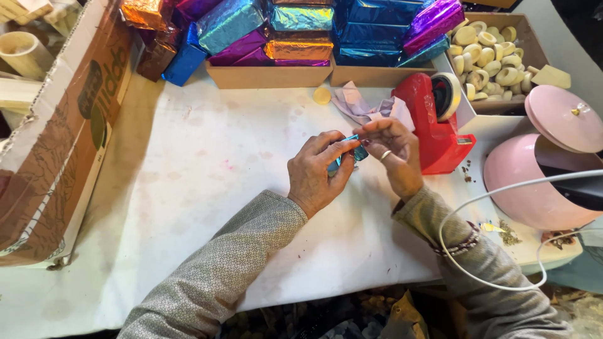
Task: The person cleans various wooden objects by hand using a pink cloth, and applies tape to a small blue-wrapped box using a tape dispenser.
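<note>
**Wrapping step: foil being closed around a small piece**

I see the foil piece (347, 154), blue and shiny, at the middle of the white table (207, 182), raised just off the surface between both hands. Most of it is covered by fingers, so I cannot tell what is inside.

Left hand (317, 172): curled around the near and left side of the foil piece, thumb and forefinger pinching its top edge. Right hand (394, 150): fingers bent, tips pinching the right end of the foil; a ring shows on one finger. Both hands touch the piece and nearly meet over it.

My judgement: the step in hand is folding or pressing the foil ends shut. The next move calls for a steady pinch on one end while the other is folded flat, and possibly tape.

Surroundings, outward:
- Red tape dispenser (433, 125), just right of the right hand.
- Crumpled pale paper (358, 103), just beyond the hands.
- One loose yellow disc (321, 95), farther back.
- Trays of foil-wrapped blocks (301, 31), far edge, in blue, purple, orange.
- Box of pale discs (490, 59), far right.
- Pink pot (534, 188) with lid ajar, right.
- White cable (490, 198), crossing the right sleeve.
- Cardboard box (56, 138), left.
</note>
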